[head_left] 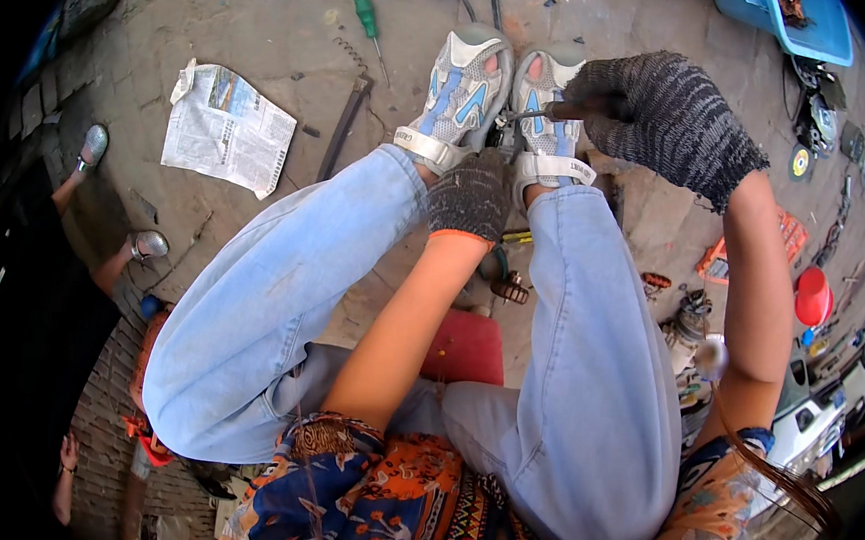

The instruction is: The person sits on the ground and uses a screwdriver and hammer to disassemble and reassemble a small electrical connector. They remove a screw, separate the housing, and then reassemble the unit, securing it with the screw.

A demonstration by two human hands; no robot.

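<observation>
A small dark metal part (pixel 503 135) sits between the left sandal (pixel 458 83) and the right sandal (pixel 554 76), which flank it closely; its exact shape is too small to make out. The left hand (pixel 470 196), in a dark grey knitted glove, is just on the wearer's side of the metal part, knuckles up and fingers bent toward it. Its fingertips are hidden, so I cannot tell how firmly, or whether, they grip it. The right hand (pixel 664 118), in a matching glove, is to the right of the metal part, fingers closed around the handle of a slim-shafted screwdriver (pixel 571 110). The shaft points left and its tip reaches the metal part or ends just beside it.

Farther out, to the left of the metal part, lie a dark flat bar (pixel 344 128) and then a newspaper sheet (pixel 228 125). A green-handled screwdriver (pixel 366 15) lies beyond it to the left, and a blue plastic tub (pixel 820 38) stands well beyond it to the right.
</observation>
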